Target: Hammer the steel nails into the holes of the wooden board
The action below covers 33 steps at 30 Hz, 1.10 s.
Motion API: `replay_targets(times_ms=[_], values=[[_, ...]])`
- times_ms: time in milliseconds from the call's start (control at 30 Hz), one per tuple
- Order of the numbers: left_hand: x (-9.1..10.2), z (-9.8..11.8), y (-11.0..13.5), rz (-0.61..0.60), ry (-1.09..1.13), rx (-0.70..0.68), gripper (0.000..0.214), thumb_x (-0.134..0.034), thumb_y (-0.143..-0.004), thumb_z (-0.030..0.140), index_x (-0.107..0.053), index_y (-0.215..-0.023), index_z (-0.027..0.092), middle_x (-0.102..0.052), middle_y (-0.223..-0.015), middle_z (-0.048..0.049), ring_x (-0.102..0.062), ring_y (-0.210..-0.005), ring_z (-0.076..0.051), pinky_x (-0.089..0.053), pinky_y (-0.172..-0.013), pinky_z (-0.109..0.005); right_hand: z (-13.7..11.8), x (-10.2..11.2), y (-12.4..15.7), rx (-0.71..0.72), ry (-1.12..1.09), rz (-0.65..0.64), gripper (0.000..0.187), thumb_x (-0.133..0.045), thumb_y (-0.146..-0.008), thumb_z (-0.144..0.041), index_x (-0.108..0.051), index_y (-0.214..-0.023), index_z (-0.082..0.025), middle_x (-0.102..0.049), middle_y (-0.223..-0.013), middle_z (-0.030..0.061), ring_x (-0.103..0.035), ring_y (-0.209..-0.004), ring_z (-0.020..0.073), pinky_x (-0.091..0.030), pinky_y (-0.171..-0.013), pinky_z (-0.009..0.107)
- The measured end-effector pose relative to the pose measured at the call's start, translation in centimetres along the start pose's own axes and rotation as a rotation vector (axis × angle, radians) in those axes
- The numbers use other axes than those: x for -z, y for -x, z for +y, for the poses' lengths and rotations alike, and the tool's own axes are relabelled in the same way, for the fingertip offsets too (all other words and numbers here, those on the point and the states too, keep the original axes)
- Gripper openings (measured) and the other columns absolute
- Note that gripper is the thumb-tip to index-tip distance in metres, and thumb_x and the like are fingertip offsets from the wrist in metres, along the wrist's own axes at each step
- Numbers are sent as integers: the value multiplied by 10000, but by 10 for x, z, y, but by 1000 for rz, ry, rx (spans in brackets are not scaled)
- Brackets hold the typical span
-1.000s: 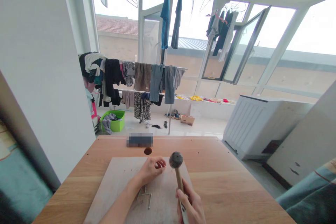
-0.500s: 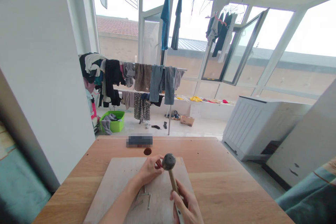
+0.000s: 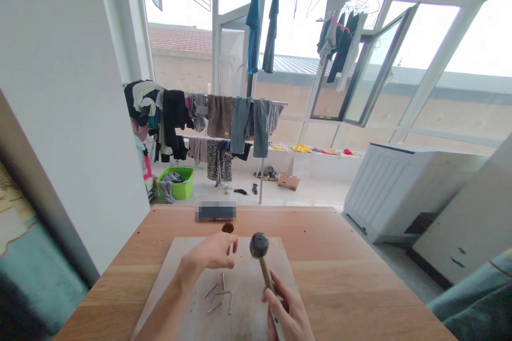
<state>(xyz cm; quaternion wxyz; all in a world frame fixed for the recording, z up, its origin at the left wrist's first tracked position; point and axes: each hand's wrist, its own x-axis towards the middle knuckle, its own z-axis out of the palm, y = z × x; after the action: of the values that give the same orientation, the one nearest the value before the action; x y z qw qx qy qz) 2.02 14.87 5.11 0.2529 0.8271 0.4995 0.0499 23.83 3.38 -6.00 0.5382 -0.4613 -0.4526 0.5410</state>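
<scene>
My right hand [image 3: 288, 306] is wrapped round the wooden handle of a hammer [image 3: 259, 245], whose dark rounded head points up and away from me. Above the left part of a pale wooden board [image 3: 262, 298] hovers my left hand [image 3: 214, 251]. Its thumb and fingers are apart, and I see nothing held between them. Several loose metal nails [image 3: 230, 302] lie scattered on the board, just nearer to me than that hand. Whether any nail stands behind the left fingers, I cannot tell.
The board rests on a wooden table [image 3: 344, 282] with a round dark hole [image 3: 228, 227] near its far side. A blurred dark box [image 3: 216, 212] sits beyond the hole. Past the table are a laundry rack [image 3: 276, 103], a green basket [image 3: 184, 189] and a white cabinet [image 3: 374, 192].
My left hand has drawn back to the left from beside the hammer head, and its curled fingers have spread. More nails now show. The hammer stays raised in my right hand, nearly still.
</scene>
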Motion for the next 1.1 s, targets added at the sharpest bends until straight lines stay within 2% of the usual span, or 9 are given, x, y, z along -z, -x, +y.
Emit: replay_targets(times_ms=[133,200,367,500,667,767,900,1000,1100], values=[[12,8,15,-33,-190,195,240,-711,-586,277,-644,-807,213,-702,-828,-49,-663,-724,-254,-399,-551,-279,4,3,-2,34,23,-26,686,-633,-831,-614,-542,-1346,-169,-657,-789,2,-500,-292,60,-358,-279,181],[11,19,19,-45,-217,209,279,-741,-583,281,-649,-835,205,-717,-890,-78,-683,-782,-289,-428,-589,-302,4,3,-2,35,29,-22,686,-636,-830,-613,-545,-1342,-166,-658,-780,2,-513,-298,65,-365,-285,181],[-3,46,20,-32,-284,225,546,-813,-522,181,-645,-1041,172,-704,-1093,-163,-656,-1032,-377,-471,-765,-363,3,0,-1,23,13,51,759,-667,-778,-655,-543,-1330,-148,-649,-746,-3,-498,-283,70,-367,-270,192],[-19,49,17,-7,-278,152,513,-720,-538,83,-645,-1030,206,-709,-1070,-131,-666,-1008,-358,-476,-773,-360,0,-2,0,21,4,86,774,-684,-743,-682,-569,-1301,-157,-642,-750,-6,-495,-275,71,-357,-258,194],[-26,37,5,41,-282,-14,328,-606,-564,12,-668,-827,196,-726,-878,-92,-691,-876,-327,-485,-766,-366,-7,-6,3,37,-9,103,740,-684,-752,-674,-592,-1290,-174,-620,-751,-20,-479,-272,54,-345,-253,181],[-29,21,-5,119,-115,-111,271,-560,-595,29,-672,-778,194,-704,-780,-43,-671,-755,-245,-478,-690,-302,-10,-8,5,32,-24,121,745,-696,-741,-672,-595,-1282,-170,-624,-735,-22,-470,-268,53,-344,-255,183],[-44,-3,-15,310,344,-220,194,-545,-648,106,-662,-788,174,-664,-756,-5,-615,-718,-159,-468,-674,-232,-10,-8,4,39,-17,112,737,-692,-746,-670,-597,-1280,-172,-647,-741,-11,-484,-274,56,-341,-267,181],[-55,-14,-17,461,541,-161,108,-561,-710,204,-635,-780,168,-643,-757,-6,-585,-701,-147,-462,-665,-232,-9,-7,4,44,4,93,700,-683,-756,-661,-615,-1266,-186,-650,-756,-10,-486,-270,56,-333,-265,181],[-59,-16,-17,481,619,-135,135,-579,-736,271,-635,-805,170,-642,-768,-6,-559,-667,-139,-442,-623,-227,-9,-7,4,38,11,104,695,-689,-751,-657,-620,-1259,-187,-652,-748,-10,-496,-273,64,-349,-272,188]])
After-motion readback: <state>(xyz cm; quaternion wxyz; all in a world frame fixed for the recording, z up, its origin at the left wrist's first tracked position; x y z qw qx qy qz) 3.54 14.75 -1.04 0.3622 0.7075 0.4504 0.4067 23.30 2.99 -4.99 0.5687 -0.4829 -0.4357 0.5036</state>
